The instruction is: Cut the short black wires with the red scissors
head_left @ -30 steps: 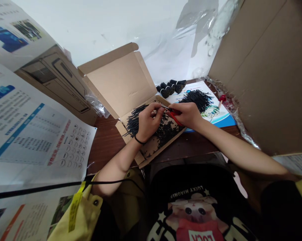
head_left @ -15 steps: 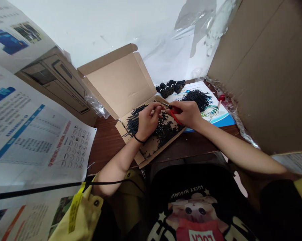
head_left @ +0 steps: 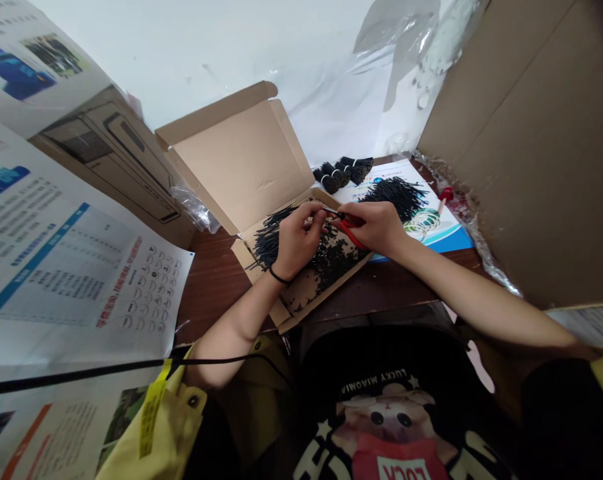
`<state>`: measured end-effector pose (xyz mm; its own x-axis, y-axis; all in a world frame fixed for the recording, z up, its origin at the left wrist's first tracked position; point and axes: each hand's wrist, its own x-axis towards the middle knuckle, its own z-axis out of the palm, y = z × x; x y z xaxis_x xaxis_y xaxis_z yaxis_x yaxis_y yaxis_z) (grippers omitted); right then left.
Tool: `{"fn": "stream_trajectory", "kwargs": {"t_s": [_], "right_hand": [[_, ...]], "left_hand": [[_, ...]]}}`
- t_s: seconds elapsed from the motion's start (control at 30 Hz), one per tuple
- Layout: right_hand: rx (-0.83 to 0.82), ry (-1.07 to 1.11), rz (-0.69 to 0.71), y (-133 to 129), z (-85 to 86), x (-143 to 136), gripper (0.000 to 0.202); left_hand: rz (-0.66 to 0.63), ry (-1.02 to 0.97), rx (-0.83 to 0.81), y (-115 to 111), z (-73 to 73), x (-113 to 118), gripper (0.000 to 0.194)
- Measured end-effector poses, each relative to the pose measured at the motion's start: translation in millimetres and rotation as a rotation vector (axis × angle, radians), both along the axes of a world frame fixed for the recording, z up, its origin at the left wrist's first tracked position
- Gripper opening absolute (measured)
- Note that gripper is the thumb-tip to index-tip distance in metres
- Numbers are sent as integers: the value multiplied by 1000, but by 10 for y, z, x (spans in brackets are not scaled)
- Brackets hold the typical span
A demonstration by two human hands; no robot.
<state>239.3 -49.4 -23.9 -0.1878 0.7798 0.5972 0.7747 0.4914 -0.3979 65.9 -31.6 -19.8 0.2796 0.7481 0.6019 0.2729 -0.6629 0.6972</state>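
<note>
My right hand is closed on red-handled scissors, whose blades point left toward my other hand. My left hand is closed in a pinch over the open cardboard box; what its fingertips hold is too small to make out. Long black strips lie in the left part of the box, beside the left hand. Many short black pieces are scattered over the box's right part, below both hands. The scissor tips are close to the left fingertips.
Tied black bundles and a loose black pile lie behind the right hand, with pale rubber bands nearby. Large cardboard stands right. Printed sheets hang left, and a black cable crosses the lower left.
The scissor blades have come closer to the left fingertips, and the left fingers are pinched more tightly together. The camera view has shifted slightly.
</note>
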Motion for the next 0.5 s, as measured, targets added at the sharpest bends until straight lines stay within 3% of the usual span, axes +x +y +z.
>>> {"fn": "stream_trajectory", "kwargs": {"t_s": [0.33, 0.5], "right_hand": [[-3, -43, -107, 10, 1, 23, 33], [-5, -2, -56, -15, 35, 11, 31]], "left_hand": [[-3, 44, -25, 5, 2, 6, 20], [-25, 22, -4, 24, -14, 3, 20]]}}
